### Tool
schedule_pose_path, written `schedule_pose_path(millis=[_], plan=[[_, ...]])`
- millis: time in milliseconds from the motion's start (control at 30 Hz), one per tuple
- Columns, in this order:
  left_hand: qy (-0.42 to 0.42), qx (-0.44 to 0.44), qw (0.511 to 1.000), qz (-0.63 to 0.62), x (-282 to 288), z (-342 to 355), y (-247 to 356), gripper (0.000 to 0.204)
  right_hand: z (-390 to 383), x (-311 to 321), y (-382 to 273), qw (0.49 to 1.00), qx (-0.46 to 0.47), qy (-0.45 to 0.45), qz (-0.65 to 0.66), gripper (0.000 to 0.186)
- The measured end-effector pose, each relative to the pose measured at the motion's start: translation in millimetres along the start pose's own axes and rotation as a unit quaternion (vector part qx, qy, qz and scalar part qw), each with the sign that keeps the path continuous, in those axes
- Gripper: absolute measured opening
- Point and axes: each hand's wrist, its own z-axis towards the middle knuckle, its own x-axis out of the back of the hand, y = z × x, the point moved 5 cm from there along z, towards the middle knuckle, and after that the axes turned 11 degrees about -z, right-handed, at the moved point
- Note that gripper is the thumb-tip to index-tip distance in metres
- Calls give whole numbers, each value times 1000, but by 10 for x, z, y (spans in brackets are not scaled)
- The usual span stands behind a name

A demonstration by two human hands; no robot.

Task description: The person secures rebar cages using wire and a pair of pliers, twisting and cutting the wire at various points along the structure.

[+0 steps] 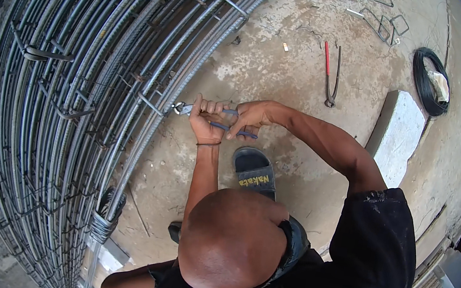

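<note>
From my end, I have the left hand (pixel 205 123) wrapped round the pliers (pixel 220 125) close behind their head, while the right hand (pixel 250 118) sits farther back, its fingers bent about the blue handles. The handles stand somewhat apart; whether the tips bite on anything I cannot tell at this size. The pliers point leftward, their head just beside the outer bars (pixel 150 127) of the long rebar bundle (pixel 109 62), near a bent steel tie (pixel 150 104).

To do this well, I judge the head should meet its work squarely, so I want both wrists lined up behind it. I would let the right hand supply the squeeze toward the handle ends, where leverage is better, and the left hand steer. The left fingers need care: they sit near the steel, and a slip could knock them. A short, even squeeze should serve better than a jerk, and the red-handled tool (pixel 328 63) can lie on the floor (pixel 287 75), well apart from my hands
</note>
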Motion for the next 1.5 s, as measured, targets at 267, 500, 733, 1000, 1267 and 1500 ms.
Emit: schedule_pose_path(millis=[267,500,733,1000,1267,1500], plan=[[177,-112,977,47,-74,78,-88,27,-174,-154,-203,798,57,460,-385,20],[142,-47,981,124,-38,-200,-89,22,5,-229,16,991,-57,-82,88,21],[155,-79,982,76,42,36,86,28,-120,-120,-197,951,61,269,-140,19],[316,-153,910,220,44,-61,95,16,72,-246,-7,988,-77,112,-70,15],[145,-84,985,42,26,73,142,20,17,41,-17,998,4,0,57,26],[312,-174,931,69,-179,51,39,16,31,-2,-98,923,-32,276,-265,32]])
